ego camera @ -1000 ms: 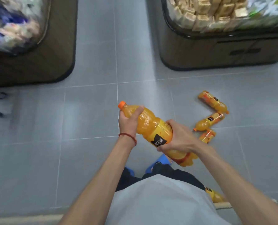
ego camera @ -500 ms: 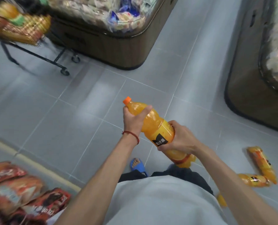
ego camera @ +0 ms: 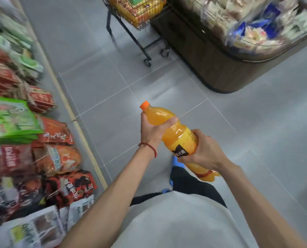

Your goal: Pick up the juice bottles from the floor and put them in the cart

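I hold a large orange juice bottle (ego camera: 176,135) with an orange cap and a black label in front of my body, tilted with the cap up and to the left. My left hand (ego camera: 151,130) grips its upper part just below the neck. My right hand (ego camera: 205,151) grips its lower body around the label. The black wire cart (ego camera: 140,27) stands at the top centre, several orange bottles lying in its basket. No bottles on the floor are in view.
A shelf of red, orange and green snack bags (ego camera: 20,133) runs along the left, edged by a pale strip. A dark wooden display bin (ego camera: 226,68) full of packaged snacks stands at the top right, next to the cart. Grey tiled floor (ego camera: 256,133) lies between them.
The view has swung left: the bottles on the floor have dropped out of sight, and the cart and left shelf have come in. Both hands keep the same hold on the bottle.
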`<state>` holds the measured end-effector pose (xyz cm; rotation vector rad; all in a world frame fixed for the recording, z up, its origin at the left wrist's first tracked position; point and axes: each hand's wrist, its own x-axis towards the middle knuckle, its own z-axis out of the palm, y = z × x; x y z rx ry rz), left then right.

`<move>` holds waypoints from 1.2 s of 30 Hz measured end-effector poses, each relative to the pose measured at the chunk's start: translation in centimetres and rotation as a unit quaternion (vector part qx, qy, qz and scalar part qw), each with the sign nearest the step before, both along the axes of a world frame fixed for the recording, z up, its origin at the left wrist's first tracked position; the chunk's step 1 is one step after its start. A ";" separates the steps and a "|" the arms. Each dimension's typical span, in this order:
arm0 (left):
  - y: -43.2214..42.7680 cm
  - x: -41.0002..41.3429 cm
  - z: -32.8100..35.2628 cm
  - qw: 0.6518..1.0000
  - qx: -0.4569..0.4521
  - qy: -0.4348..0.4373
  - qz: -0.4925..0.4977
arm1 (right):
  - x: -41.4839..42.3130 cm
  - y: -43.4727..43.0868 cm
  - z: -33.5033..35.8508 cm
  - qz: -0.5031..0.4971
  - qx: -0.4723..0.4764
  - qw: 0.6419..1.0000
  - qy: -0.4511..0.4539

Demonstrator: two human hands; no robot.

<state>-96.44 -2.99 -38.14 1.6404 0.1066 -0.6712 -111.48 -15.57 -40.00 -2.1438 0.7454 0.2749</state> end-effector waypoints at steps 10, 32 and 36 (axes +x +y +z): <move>-2.2 13.3 0.2 0.985 0.011 0.004 0.173 | 17.9 -6.0 0.7 0.160 -0.004 0.987 0.025; -7.0 58.7 0.6 0.978 0.014 -0.059 0.199 | 62.6 -10.2 2.3 0.138 -0.038 0.989 0.023; -9.9 67.3 0.5 0.979 0.031 -0.066 0.191 | 70.9 -13.0 2.1 0.134 -0.034 0.990 0.026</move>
